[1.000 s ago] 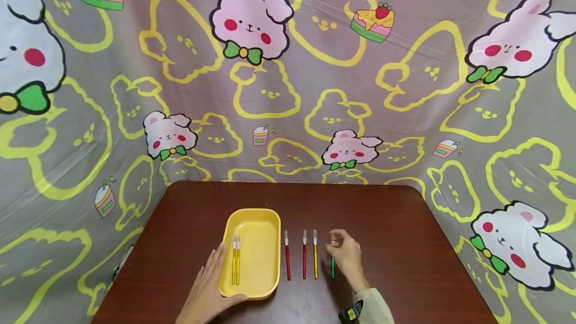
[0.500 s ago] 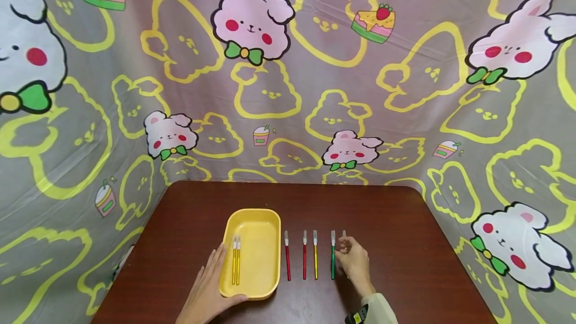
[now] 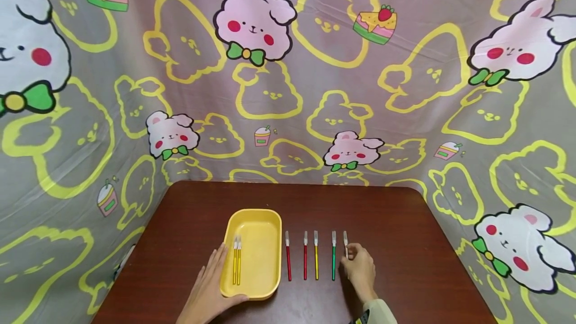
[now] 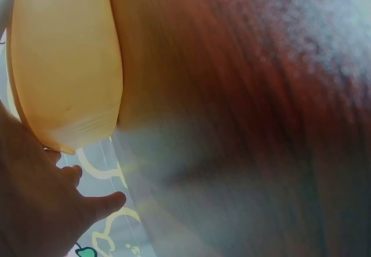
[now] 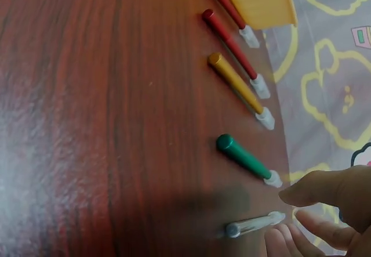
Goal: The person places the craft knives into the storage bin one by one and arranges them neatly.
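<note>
One silver craft knife (image 5: pixel 250 226) lies on the tabletop (image 3: pixel 405 244) beside a green craft knife (image 5: pixel 246 159); right hand (image 3: pixel 361 269) at it, thumb and fingers parted; left hand (image 3: pixel 207 286), fingers extended, rests against yellow tray (image 3: pixel 258 264).

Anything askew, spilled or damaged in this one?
Nothing spilled or visibly damaged. Only the row's spacing looks uneven: the yellow tool lies nearer the neighbouring red tool than the green tool. In the head view, the right hand partly hides the silver tool.
</note>
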A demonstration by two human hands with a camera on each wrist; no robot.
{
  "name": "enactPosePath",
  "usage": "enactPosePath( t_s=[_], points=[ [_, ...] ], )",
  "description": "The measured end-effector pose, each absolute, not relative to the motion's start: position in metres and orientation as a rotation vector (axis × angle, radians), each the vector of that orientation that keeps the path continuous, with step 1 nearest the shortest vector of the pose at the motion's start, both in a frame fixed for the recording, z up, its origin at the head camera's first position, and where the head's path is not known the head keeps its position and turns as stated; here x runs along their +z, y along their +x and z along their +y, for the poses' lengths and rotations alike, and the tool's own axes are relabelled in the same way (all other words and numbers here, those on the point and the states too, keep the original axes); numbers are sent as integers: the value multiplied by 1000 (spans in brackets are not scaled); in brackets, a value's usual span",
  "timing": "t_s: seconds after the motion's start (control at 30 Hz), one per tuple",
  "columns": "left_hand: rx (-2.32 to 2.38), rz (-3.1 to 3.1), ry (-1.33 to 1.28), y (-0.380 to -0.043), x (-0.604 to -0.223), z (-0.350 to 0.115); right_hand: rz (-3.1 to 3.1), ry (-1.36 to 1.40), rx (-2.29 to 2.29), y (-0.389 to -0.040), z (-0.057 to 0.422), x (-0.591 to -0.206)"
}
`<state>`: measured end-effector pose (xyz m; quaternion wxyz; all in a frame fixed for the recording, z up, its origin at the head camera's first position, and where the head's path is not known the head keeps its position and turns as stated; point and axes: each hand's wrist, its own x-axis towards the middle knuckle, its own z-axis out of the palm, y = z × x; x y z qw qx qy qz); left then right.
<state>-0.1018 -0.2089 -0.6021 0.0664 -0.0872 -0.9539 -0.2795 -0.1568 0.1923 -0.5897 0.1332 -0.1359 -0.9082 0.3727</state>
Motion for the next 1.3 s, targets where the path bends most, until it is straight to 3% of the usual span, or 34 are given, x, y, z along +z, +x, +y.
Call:
enactPosePath(
  t_s=[1.3],
  points=[
    [-829,-2829,-301,-101,-602,-210,-2575,-404,1079,-158,197,-605]
  ],
)
